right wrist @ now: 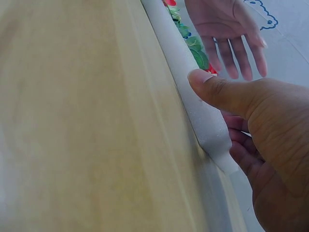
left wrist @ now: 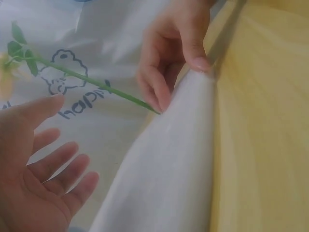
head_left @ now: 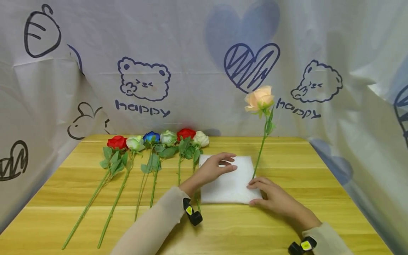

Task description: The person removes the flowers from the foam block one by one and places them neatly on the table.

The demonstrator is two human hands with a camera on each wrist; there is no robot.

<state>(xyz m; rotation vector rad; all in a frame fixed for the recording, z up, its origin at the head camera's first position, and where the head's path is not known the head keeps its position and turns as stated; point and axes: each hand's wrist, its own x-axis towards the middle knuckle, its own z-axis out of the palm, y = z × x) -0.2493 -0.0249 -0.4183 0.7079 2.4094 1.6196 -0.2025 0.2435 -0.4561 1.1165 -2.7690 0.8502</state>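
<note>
A peach rose [head_left: 259,99] stands nearly upright, leaning slightly right, its green stem [head_left: 260,152] meeting the right edge of a white foam block [head_left: 226,187]. My right hand [head_left: 277,196] grips that block at its near right corner, thumb [right wrist: 217,89] on the front edge, fingers by the foot of the stem. Whether the stem end is inside the foam is hidden by the fingertips. Above the block's left part hovers my left hand [head_left: 216,168], fingers loosely spread, holding nothing; the left wrist view shows its palm [left wrist: 34,193].
Left of the block several artificial roses lie in a row: a red rose [head_left: 117,142], a pale green rose [head_left: 135,143], a blue rose [head_left: 151,137], another red rose [head_left: 186,134] and a white rose [head_left: 200,139] among them. A patterned curtain [head_left: 191,42] hangs behind the wooden table [head_left: 306,170].
</note>
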